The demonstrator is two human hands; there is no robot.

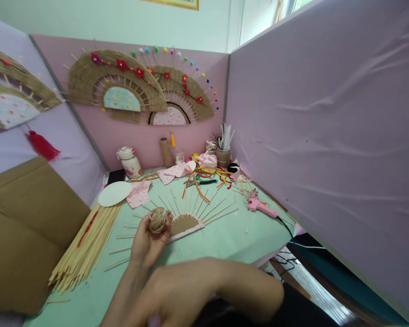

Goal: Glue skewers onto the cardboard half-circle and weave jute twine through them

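My left hand is closed around a ball of brown twine, held palm up above the table. Behind it lies a half-round piece of cardboard with a pale pink edge and thin wooden sticks fanning outward; my hand hides part of its left side. Low in the view, my right hand crosses over my left forearm. Its fingers are smeared by motion and partly cut off by the bottom edge, so what they hold does not show.
A bundle of wooden sticks and a white oval lie left, beside a cardboard box. Pliers, colored strips and pink cloth lie at the back. A pink glue gun with a black cord rests right. Woven fans hang behind.
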